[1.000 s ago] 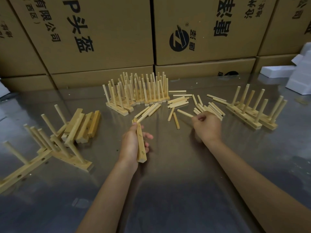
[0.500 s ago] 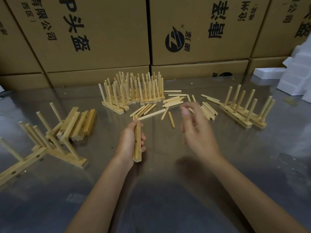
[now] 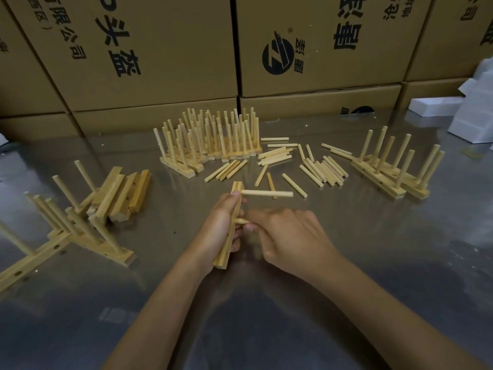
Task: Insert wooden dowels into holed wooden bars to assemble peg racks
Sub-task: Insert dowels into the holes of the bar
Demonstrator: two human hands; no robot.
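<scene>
My left hand (image 3: 220, 228) grips a holed wooden bar (image 3: 229, 244) that stands nearly on end above the metal table. One dowel (image 3: 266, 193) sticks out sideways to the right from the bar's upper end. My right hand (image 3: 290, 239) pinches a second dowel (image 3: 241, 221), and that dowel's tip meets the bar's side lower down. Loose dowels (image 3: 324, 170) lie scattered on the table beyond my hands. A few more dowels (image 3: 226, 170) lie just above the bar.
Finished peg racks stand at the back centre (image 3: 210, 141), at the right (image 3: 392, 169) and at the left (image 3: 80, 231). A stack of plain holed bars (image 3: 125, 193) lies at the left. Cardboard boxes (image 3: 160, 49) wall the back; white foam blocks (image 3: 469, 113) sit far right.
My right hand picked a dowel from the loose pile and came back down to the bar. It now pushes a second dowel at the bar, while a first dowel stands in the upper hole.
</scene>
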